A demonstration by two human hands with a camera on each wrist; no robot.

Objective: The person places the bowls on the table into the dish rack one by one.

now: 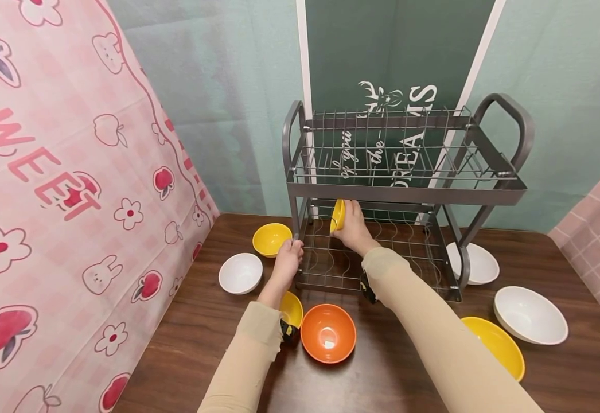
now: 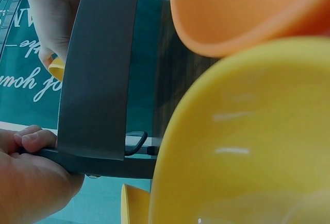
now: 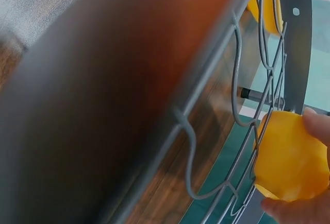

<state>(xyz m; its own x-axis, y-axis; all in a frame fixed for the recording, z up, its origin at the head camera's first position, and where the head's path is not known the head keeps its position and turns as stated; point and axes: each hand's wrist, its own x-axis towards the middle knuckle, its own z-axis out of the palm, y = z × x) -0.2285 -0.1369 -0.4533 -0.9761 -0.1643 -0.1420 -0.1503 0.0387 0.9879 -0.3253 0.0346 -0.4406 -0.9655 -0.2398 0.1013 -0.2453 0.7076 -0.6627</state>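
In the head view my right hand point(image 1: 354, 228) reaches between the two tiers of a dark grey dish rack point(image 1: 408, 195). It grips a small yellow bowl point(image 1: 338, 215), tipped on its side close over the lower wire shelf. The right wrist view shows thumb and fingers on the edges of this yellow bowl point(image 3: 291, 157), right at the wires. My left hand point(image 1: 288, 258) holds the rack's left front post, its fingers curled round the dark bar point(image 2: 46, 154) in the left wrist view. Below my left wrist are another yellow bowl point(image 1: 292, 310) and an orange bowl point(image 1: 329, 334).
Left of the rack stand a yellow bowl point(image 1: 271, 240) and a white bowl point(image 1: 240, 273). To its right are two white bowls point(image 1: 478, 265) point(image 1: 531, 315) and a larger yellow bowl point(image 1: 498, 347), partly behind my right sleeve. The upper wire tier point(image 1: 382, 160) overhangs my right hand.
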